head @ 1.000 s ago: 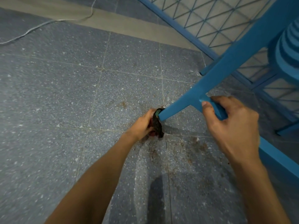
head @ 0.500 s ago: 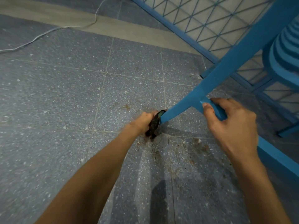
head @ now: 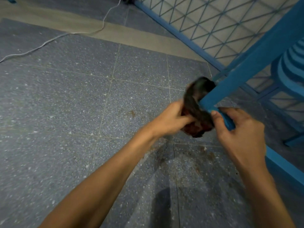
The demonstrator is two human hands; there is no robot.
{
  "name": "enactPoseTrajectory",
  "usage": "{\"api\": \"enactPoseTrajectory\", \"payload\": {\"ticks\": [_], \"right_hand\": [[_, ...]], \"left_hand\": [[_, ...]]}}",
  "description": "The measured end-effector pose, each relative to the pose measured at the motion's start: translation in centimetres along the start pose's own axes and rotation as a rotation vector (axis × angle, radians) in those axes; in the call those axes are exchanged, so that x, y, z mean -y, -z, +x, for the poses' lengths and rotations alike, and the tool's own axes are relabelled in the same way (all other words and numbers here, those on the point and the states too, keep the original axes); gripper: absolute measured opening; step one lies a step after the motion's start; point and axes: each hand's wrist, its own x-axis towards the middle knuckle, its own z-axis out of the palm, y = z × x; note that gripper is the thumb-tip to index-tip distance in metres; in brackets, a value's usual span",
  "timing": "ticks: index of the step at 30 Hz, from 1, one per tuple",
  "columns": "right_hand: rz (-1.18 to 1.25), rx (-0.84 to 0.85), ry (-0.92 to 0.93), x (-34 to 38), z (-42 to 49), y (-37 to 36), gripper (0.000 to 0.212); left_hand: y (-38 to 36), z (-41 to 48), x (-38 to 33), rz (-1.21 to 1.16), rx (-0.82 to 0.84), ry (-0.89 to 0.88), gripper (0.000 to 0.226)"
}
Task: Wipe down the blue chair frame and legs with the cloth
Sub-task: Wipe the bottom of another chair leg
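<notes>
Centre right: left hand (head: pixel 171 119) grips the blurred dark cloth (head: pixel 195 101) against the blue leg (head: pixel 246 66), its end; right hand (head: pixel 238 134) has fingers (head: pixel 234 112) curled round the crossbar (head: pixel 228 121) alongside.

Floor of speckled grey-blue terrazzo tiles (head: pixel 65 99) with pale grout lines; brown stains (head: pixel 189 162) on the near tiles. A plain beige floor band (head: pixel 49 22) crosses the far side, a thin white cable (head: pixel 72 33) lying over it. Far right: a blue-framed diamond-lattice grille (head: pixel 213 22).
</notes>
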Motion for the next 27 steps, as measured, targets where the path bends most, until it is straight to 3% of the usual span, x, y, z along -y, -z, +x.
{"api": "enactPoseTrajectory", "payload": {"ticks": [3,6,10,12,14,18,22,24,27], "right_hand": [[-0.011,-0.009,0.005,-0.2,0.1,-0.1,0.041],[-0.025,-0.014,0.007,-0.2,0.2,-0.2,0.045],[-0.016,-0.025,0.001,0.0,0.1,-0.2,0.048],[-0.02,-0.03,0.003,0.1,0.1,-0.3,0.047],[-0.027,-0.032,0.001,0.1,0.0,-0.3,0.047],[-0.029,-0.029,-0.001,0.0,0.0,-0.3,0.048],[-0.016,-0.039,-0.003,0.1,-0.1,-0.2,0.047],[-0.025,-0.055,0.004,0.2,-0.1,-0.3,0.045],[-0.045,-0.08,0.008,0.3,-0.2,-0.5,0.043]], "left_hand": [[-0.4,-0.5,2.4,-0.139,-0.084,0.062,0.04],[-0.8,-1.8,5.4,-0.119,-0.134,0.156,0.034],[-0.3,-2.6,7.7,-0.093,-0.175,0.466,0.023],[0.2,-1.8,6.3,-0.084,-0.157,0.566,0.03],[0.3,-0.7,3.5,-0.086,-0.141,0.524,0.035],[-1.4,1.6,-1.6,-0.323,-0.156,0.286,0.032],[-2.6,1.2,-0.9,-0.32,-0.27,0.156,0.031],[-2.3,0.0,1.3,-0.259,-0.28,0.205,0.032],[-1.0,-1.8,6.3,-0.091,-0.251,0.434,0.056]]}}
